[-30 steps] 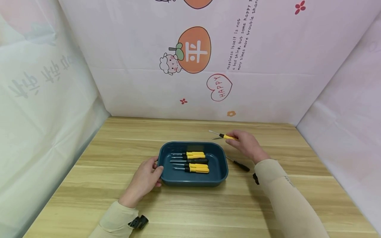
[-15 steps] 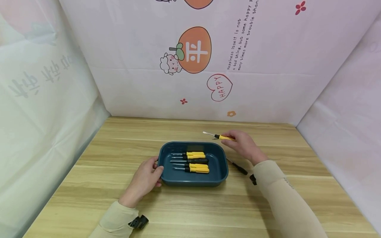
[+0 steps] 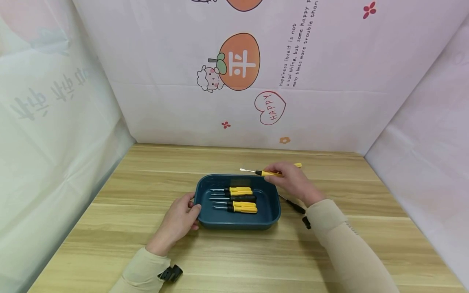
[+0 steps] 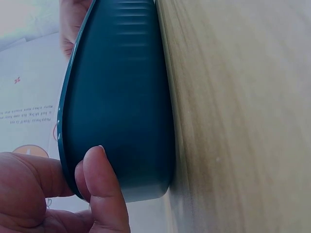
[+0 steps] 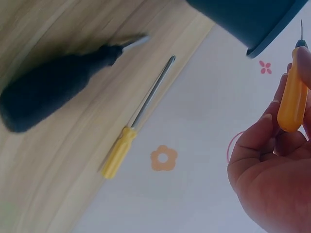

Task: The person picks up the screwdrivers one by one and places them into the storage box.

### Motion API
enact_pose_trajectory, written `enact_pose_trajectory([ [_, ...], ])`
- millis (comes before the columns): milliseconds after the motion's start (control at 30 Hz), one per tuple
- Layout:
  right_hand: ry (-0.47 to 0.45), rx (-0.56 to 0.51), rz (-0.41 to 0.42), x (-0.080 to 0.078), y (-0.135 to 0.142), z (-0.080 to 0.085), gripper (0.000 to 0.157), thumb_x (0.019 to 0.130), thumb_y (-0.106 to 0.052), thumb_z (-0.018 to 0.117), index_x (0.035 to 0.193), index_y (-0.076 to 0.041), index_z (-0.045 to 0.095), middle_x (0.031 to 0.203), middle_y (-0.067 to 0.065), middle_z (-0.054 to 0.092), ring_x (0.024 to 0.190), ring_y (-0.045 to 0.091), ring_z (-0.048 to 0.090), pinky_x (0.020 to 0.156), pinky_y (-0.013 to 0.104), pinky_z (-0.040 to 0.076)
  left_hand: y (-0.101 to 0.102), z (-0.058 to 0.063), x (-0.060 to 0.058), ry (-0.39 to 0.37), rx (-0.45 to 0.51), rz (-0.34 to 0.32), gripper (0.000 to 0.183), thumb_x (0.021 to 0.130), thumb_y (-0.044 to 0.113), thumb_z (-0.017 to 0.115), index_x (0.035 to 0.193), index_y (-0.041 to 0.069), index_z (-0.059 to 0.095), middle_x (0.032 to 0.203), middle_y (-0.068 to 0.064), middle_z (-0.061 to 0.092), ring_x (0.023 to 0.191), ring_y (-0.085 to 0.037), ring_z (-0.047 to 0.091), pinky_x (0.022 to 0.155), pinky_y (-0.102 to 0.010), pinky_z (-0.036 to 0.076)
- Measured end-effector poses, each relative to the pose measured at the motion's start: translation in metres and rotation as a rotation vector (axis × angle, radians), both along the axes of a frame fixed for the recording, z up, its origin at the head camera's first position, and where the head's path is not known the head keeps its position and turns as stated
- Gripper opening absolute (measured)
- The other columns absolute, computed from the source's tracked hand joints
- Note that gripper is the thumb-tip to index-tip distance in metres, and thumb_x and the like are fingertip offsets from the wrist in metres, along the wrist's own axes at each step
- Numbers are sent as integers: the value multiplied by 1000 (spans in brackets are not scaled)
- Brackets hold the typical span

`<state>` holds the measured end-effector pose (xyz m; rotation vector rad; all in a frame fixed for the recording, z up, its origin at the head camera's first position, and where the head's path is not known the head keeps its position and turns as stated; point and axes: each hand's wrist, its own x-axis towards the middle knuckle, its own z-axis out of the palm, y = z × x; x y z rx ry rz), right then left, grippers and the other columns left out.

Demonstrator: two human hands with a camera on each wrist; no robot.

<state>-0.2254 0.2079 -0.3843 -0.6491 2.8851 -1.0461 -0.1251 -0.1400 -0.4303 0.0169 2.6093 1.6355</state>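
Note:
A dark teal rectangular tray [image 3: 238, 226] stands on the wooden table, several screwdrivers lying side by side in it, most with yellow handles [image 3: 244, 210] and one with a black handle [image 3: 243, 198]. My left hand [image 3: 180, 215] grips the tray's left end, thumb over the rim; the left wrist view shows fingers [image 4: 104, 189] against its outer wall. Over the tray's far right corner, my right hand [image 3: 289, 179] holds a yellow-handled flathead screwdriver [image 3: 259, 173], its blade pointing left. The right wrist view shows its yellow handle [image 5: 290, 104] pinched between thumb and fingers.
Right of the tray lies a black-handled screwdriver [image 3: 296, 206], partly behind the right forearm. Another yellow-handled screwdriver [image 5: 119, 150] lies on the table beyond my right hand. Printed white sheeting [image 3: 165, 101] walls off the table's back and sides.
My right hand has moved left and toward the tray, carrying the yellow screwdriver. The handle of the yellow screwdriver left on the table has come into view behind it. The left hand stays put.

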Motion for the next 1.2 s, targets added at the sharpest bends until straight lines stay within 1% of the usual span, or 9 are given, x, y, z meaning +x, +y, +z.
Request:
enact_pose_trajectory([
  [167, 17, 12, 28, 5, -8, 1, 25, 101, -25, 70, 124, -15, 74, 128, 6, 70, 112, 24, 65, 101, 50, 58, 0, 0, 0, -1, -2, 0, 50, 104, 11, 56, 150, -6, 47, 102, -14, 57, 64, -18, 65, 54, -30, 62],
  [300, 28, 27, 30, 8, -13, 3, 25, 102, -26, 70, 124, -16, 74, 128, 4, 70, 113, 23, 64, 102, 49, 58, 0, 0, 0, -1, -13, -1, 50, 104, 12, 56, 150, -5, 46, 104, -14, 57, 63, -17, 65, 54, -30, 62],
  [667, 82, 51, 75, 12, -23, 3, 26, 100, -22, 72, 124, -13, 76, 127, 5, 71, 116, 24, 64, 100, 49, 59, -1, 0, 0, 0, -10, -1, 50, 104, 12, 57, 151, -4, 47, 104, -14, 57, 63, -17, 65, 54, -30, 62],
  [767, 84, 57, 80, 14, -26, 4, 25, 99, -22, 73, 123, -12, 76, 124, 4, 72, 112, 23, 64, 98, 48, 59, 0, 1, 0, -2, -11, 0, 50, 104, 12, 56, 151, -4, 47, 104, -14, 57, 63, -17, 65, 54, -30, 62],
  [967, 56, 79, 71, 19, -32, 3, 21, 100, -23, 73, 119, -17, 77, 116, 1, 71, 101, 20, 62, 92, 43, 61, 0, 1, 1, -3, -16, 2, 50, 105, 12, 56, 151, -5, 46, 106, -14, 57, 64, -17, 65, 55, -29, 62],
  [1100, 59, 91, 86, 20, -34, 1, 19, 100, -23, 72, 118, -18, 76, 114, -1, 72, 97, 18, 63, 90, 41, 61, 0, 1, 1, -3, -20, 3, 50, 104, 12, 56, 150, -5, 47, 106, -14, 57, 64, -17, 65, 55, -29, 62],
  [1200, 57, 104, 89, 21, -37, -1, 17, 100, -24, 72, 116, -19, 77, 112, -2, 71, 96, 17, 61, 88, 39, 60, 0, 1, 1, -2, -20, 3, 49, 104, 12, 56, 150, -5, 47, 106, -14, 57, 64, -17, 65, 55, -29, 62],
])
